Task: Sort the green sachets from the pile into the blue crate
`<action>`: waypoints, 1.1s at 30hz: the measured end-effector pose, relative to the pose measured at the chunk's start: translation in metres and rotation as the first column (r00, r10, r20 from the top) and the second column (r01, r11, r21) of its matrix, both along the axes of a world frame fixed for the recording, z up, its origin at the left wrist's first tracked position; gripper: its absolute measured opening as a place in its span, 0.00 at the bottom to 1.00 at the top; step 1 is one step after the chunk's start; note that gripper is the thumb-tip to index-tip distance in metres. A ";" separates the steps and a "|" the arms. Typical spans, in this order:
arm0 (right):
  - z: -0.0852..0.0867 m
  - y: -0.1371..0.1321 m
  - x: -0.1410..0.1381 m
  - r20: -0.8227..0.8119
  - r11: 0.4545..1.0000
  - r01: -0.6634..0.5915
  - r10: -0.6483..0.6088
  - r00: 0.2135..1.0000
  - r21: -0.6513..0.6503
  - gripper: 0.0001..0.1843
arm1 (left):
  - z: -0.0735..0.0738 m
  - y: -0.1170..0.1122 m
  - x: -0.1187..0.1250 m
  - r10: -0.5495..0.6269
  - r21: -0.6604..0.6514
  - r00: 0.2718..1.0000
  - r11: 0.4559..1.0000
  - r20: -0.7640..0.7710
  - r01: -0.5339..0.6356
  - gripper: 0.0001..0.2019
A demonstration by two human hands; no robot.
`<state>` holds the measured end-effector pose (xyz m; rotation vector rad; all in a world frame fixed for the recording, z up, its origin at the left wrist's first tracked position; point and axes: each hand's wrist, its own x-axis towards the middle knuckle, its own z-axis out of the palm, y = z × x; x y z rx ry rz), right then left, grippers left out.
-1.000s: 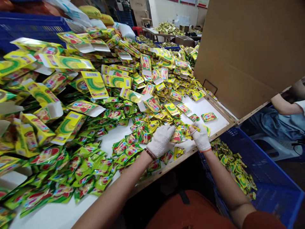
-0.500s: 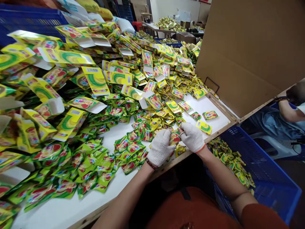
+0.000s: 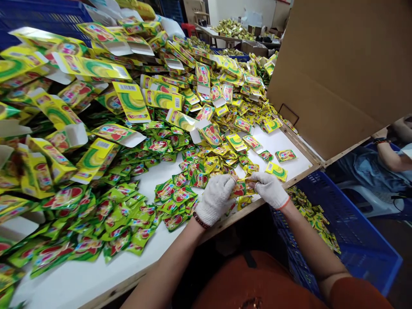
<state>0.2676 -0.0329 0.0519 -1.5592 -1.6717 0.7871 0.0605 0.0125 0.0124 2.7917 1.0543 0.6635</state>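
Both my hands wear white knitted gloves and meet near the table's front edge. My left hand (image 3: pixel 216 199) is closed around the left end of a small yellow, green and red box (image 3: pixel 240 187). At the box's right end, my right hand (image 3: pixel 269 189) is closed in a pinch; the fingertips partly hide what they grip. Small yellow packets (image 3: pixel 219 162) lie just beyond my hands, and green packets (image 3: pixel 180 195) lie left of them. A closed yellow box (image 3: pixel 276 171) and a red-and-green box (image 3: pixel 285 155) rest flat behind my right hand.
Many open-flapped boxes (image 3: pixel 131 101) are heaped at the left and back of the white table (image 3: pixel 125 274). A large cardboard sheet (image 3: pixel 331 73) stands at the right. Below the edge, a blue crate (image 3: pixel 363 244) holds yellow boxes. A person's arm (image 3: pixel 391 152) shows far right.
My right hand has shifted right and slightly down, away from my left hand. More of the gap between them shows. My left hand has barely moved and still holds the box.
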 end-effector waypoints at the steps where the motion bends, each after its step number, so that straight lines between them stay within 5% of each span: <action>1: -0.002 0.001 -0.002 0.028 0.999 0.021 -0.022 0.999 0.034 0.05 | -0.001 -0.001 0.001 -0.006 0.005 1.000 1.000 0.005 0.006 0.28; 7: -0.006 0.003 -0.010 -0.195 0.990 0.139 -0.143 0.970 -0.031 0.07 | -0.004 -0.003 0.000 0.081 0.008 0.992 0.997 0.100 -0.082 0.29; 11: -0.003 -0.001 -0.014 -0.118 0.984 0.172 -0.167 0.979 0.036 0.07 | -0.004 -0.003 -0.001 0.114 0.003 0.985 0.993 0.131 -0.115 0.31; 14: 0.000 -0.006 -0.021 -0.255 0.987 0.038 -0.078 0.964 -0.157 0.13 | -0.004 -0.006 0.001 0.156 -0.020 0.969 0.988 0.191 -0.155 0.31; 17: 0.006 -0.005 -0.023 -0.393 0.920 -0.202 0.059 0.917 -0.335 0.19 | -0.003 -0.014 0.004 0.222 -0.059 0.936 0.975 0.274 -0.215 0.31; 21: 0.012 0.007 -0.024 -0.178 0.930 -0.312 0.279 0.944 -0.197 0.09 | 0.004 -0.031 0.002 0.263 -0.230 0.898 0.955 0.352 -0.189 0.23; 25: 0.006 0.017 -0.033 0.056 0.924 -0.378 0.376 0.925 0.051 0.09 | 0.010 -0.041 -0.011 0.374 -0.528 0.815 0.843 0.443 -0.100 0.13; 28: -0.008 0.013 -0.043 -0.072 0.972 -0.138 0.154 0.985 0.187 0.06 | 0.008 -0.042 -0.022 0.528 -0.680 0.644 0.733 0.554 -0.017 0.16; 30: -0.019 0.009 -0.050 -0.208 0.991 0.022 0.005 0.978 0.128 0.08 | 0.004 -0.043 -0.029 0.569 -0.726 0.555 0.681 0.607 0.095 0.20; 33: -0.033 0.003 -0.061 -0.329 1.000 0.006 0.000 0.944 0.018 0.11 | -0.001 -0.043 -0.038 0.553 -0.736 0.544 0.648 0.631 0.196 0.22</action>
